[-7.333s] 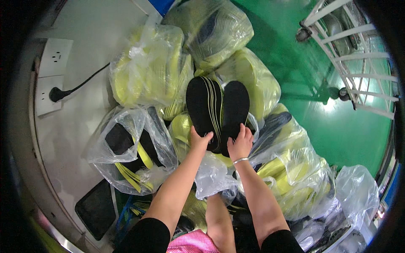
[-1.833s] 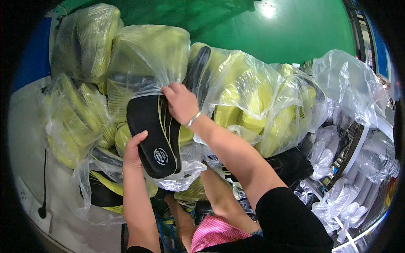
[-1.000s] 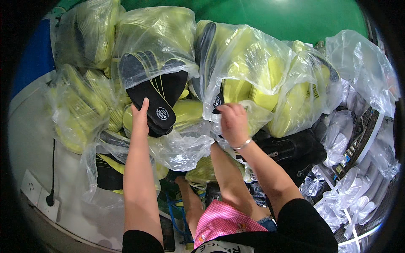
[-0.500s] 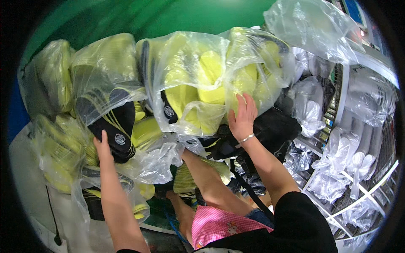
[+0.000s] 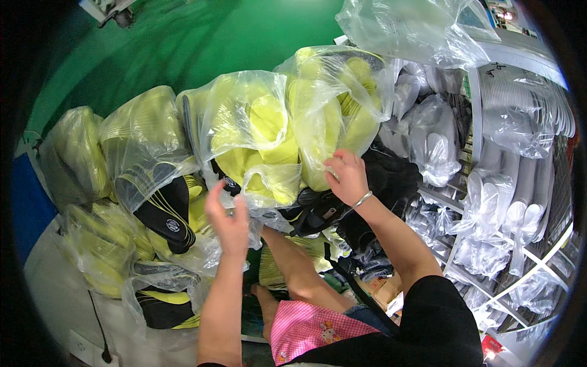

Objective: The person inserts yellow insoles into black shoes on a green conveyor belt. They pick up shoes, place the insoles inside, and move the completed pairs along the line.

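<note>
Clear plastic bags full of yellow-green insoles are piled in front of me. My left hand (image 5: 229, 223) hangs before the middle bag (image 5: 244, 131), its fingers apart and nothing in them. With fingers curled, my right hand (image 5: 348, 178) grips the lower edge of the right-hand bag (image 5: 315, 119). Black insoles with yellow edges (image 5: 168, 211) stick out of an open bag at the left, beside my left hand. A dark insole end with a round white print (image 5: 230, 185) shows at the middle bag's mouth.
At the right stands a white wire rack (image 5: 520, 278) with bagged pale insoles (image 5: 437, 150). A black bag (image 5: 388, 183) lies beside my right hand. An empty clear bag (image 5: 416, 30) hangs over the rack's top. A power cord (image 5: 98, 324) runs down at lower left.
My left hand has left the black insoles and moved right to the middle bag. My right hand's fingers have gone from flat on the bag to curled at its edge.
</note>
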### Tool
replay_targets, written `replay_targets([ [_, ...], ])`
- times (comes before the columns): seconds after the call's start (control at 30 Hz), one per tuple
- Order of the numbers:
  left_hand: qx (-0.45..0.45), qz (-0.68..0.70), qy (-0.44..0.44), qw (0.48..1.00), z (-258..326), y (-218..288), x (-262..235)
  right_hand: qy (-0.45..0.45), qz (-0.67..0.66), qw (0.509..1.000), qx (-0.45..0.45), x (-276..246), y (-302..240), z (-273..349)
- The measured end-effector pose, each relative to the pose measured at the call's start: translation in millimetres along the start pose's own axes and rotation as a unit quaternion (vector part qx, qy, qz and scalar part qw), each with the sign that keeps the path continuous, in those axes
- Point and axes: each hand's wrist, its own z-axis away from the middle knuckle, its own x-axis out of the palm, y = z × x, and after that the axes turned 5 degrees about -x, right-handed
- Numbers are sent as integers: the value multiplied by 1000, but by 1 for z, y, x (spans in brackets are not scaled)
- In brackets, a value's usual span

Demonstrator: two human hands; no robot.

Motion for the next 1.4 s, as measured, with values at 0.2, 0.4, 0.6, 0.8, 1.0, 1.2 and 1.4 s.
replay_targets([
  [0.2,-45,32,-183,982,-27,63,89,0,20,986,-163,-12,13,-7],
  [0.4,-101,12,-265,959,-29,68,131,-53,-185,981,-16,-33,42,-10],
  [0.6,-155,213,-102,959,-33,42,130,-113,-188,958,186,-57,45,-30],
  [0.8,-217,280,-86,931,-15,41,90,-254,38,963,76,-45,59,-17],
  [1.0,-253,232,52,938,42,-6,-1,48,35,990,-129,-62,-12,15],
  [1.2,-283,153,103,941,127,-47,-74,-174,-223,957,-62,-6,-91,139],
  [1.4,-175,-127,-20,976,185,-90,-97,-288,-164,933,140,113,-36,308],
])
